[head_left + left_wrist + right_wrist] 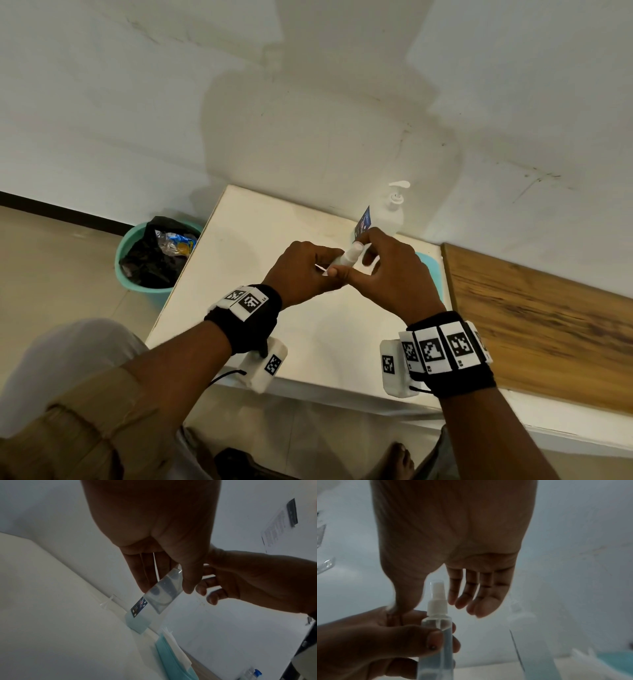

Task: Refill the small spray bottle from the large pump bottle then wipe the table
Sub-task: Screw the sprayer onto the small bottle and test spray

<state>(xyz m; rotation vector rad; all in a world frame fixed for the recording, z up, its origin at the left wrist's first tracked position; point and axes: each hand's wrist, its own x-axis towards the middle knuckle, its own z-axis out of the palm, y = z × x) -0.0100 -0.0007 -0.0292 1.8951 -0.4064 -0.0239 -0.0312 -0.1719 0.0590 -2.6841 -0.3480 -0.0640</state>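
Observation:
My left hand grips the small clear spray bottle round its body, tilted over the white table. The bottle holds clear liquid and carries its white spray head. My right hand hovers at that head, thumb on one side, fingers loosely curved on the other, with a gap showing to the head. The large pump bottle stands upright at the table's back edge by the wall, just behind both hands. In the left wrist view the small bottle lies across my fingers.
A folded teal cloth lies on the table under my right hand, also the teal cloth. A teal bin with a black bag stands on the floor to the left. A wooden board adjoins the table on the right.

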